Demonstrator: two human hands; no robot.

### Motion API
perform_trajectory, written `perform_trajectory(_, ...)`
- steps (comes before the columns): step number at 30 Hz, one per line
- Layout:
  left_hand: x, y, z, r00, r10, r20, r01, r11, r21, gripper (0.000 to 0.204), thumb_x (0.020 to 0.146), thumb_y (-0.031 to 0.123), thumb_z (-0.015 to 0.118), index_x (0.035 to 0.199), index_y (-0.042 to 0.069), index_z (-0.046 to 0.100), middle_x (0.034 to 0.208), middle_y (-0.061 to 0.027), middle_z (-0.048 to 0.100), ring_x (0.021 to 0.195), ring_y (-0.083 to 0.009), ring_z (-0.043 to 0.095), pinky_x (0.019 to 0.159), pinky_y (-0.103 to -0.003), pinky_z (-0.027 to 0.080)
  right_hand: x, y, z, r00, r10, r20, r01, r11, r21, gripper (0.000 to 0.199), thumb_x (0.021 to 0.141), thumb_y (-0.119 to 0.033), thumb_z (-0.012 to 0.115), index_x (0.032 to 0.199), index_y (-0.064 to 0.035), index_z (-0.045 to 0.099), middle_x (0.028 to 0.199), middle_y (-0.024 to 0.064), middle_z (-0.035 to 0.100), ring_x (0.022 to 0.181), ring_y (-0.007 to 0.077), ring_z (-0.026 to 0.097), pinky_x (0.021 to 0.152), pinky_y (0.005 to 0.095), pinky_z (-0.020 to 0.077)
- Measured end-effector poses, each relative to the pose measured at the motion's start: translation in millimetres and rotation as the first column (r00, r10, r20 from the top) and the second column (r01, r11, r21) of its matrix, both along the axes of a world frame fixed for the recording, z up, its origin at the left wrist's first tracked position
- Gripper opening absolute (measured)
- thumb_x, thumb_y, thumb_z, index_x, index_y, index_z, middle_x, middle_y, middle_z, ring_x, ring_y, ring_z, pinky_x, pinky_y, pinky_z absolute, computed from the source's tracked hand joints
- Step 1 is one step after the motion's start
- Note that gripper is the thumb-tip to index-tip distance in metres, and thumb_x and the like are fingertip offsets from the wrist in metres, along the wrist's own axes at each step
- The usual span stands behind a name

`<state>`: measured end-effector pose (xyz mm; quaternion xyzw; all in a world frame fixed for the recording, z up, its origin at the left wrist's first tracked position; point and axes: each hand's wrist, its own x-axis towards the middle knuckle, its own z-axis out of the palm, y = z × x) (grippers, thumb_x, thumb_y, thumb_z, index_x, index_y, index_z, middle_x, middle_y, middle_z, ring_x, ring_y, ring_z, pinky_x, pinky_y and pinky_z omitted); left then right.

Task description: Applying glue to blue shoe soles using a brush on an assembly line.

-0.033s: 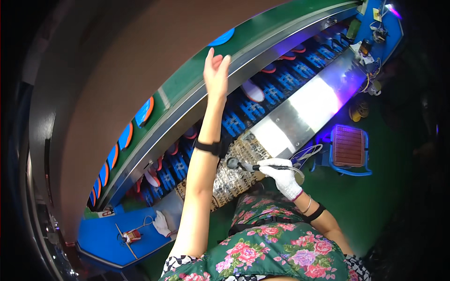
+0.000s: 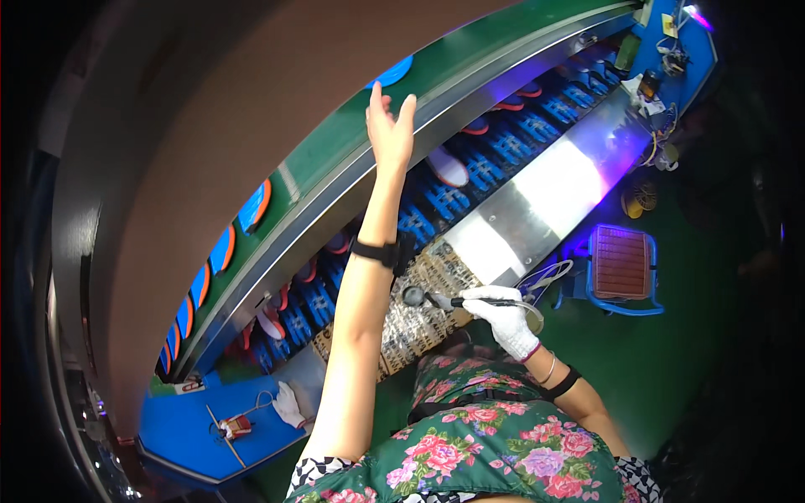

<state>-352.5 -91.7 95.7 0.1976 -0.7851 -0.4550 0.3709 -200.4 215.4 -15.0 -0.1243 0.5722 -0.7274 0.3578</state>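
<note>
My bare left hand (image 2: 391, 130) stretches over the metal rail toward the green upper belt (image 2: 323, 142). Its fingers are spread and hold nothing. Just beyond the fingertips lies a blue sole-shaped piece (image 2: 392, 73); I cannot tell whether a finger touches it. My right hand (image 2: 501, 318), in a white glove, is closed around the black handle of a tool with a round grey head (image 2: 414, 296). A pale hose or cord trails from its handle. The head is over the work ledge (image 2: 419, 335), wrapped in printed tape and clear film.
More blue soles with orange rims (image 2: 254, 206) line the belt at left. Below runs a row of blue-and-black racks (image 2: 482, 172), with a white-topped sole (image 2: 449, 166) among them. A stool (image 2: 620, 261) stands at right; a spare glove (image 2: 289, 404) lies at lower left.
My left hand's fingers have spread a little wider, and the blue piece beyond it has shifted slightly left. The right hand keeps its grip on the tool.
</note>
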Motion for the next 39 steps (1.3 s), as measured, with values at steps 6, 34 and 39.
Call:
perform_trajectory(6, -87, -16, -3, 0.795, 0.496, 0.349, -0.301, 0.823, -0.482, 0.088, 0.080, 0.049, 0.074, 0.153, 0.014, 0.036, 0.132, -0.0373, 0.049, 0.118, -0.0513, 0.049, 0.103, -0.055, 0.041, -5, 24, 0, 0.988, -0.143, 0.054, 0.145, 0.989, -0.018, 0.017, 0.085, -0.002, 0.075, 0.102, -0.0003, 0.078, 0.089, 0.0057, 0.076, 0.073, 0.0088, 0.066, 0.067, 0.0228, 0.0528)
perform_trajectory(34, 152, -56, 13, 0.976, 0.211, -0.047, -0.212, 0.977, -0.014, 0.035, 0.093, 0.033, 0.075, 0.114, 0.006, 0.071, 0.123, -0.0169, 0.055, 0.111, -0.0264, 0.065, 0.093, -0.037, 0.053, 34, -10, -15, 0.988, 0.068, 0.138, -0.072, 0.997, 0.026, 0.020, 0.085, 0.000, 0.075, 0.105, 0.0006, 0.077, 0.095, 0.0070, 0.076, 0.077, 0.0109, 0.067, 0.066, 0.0238, 0.0524)
perform_trajectory(39, 177, -67, 20, 0.940, 0.296, -0.171, -0.310, 0.949, -0.056, 0.037, 0.100, 0.030, 0.066, 0.123, 0.002, 0.068, 0.118, -0.0126, 0.066, 0.107, -0.0222, 0.065, 0.093, -0.035, 0.051, 45, -13, -17, 0.990, 0.008, 0.144, -0.011, 1.000, 0.024, 0.020, 0.084, 0.001, 0.075, 0.104, 0.0004, 0.077, 0.095, 0.0074, 0.076, 0.076, 0.0111, 0.067, 0.065, 0.0236, 0.0522)
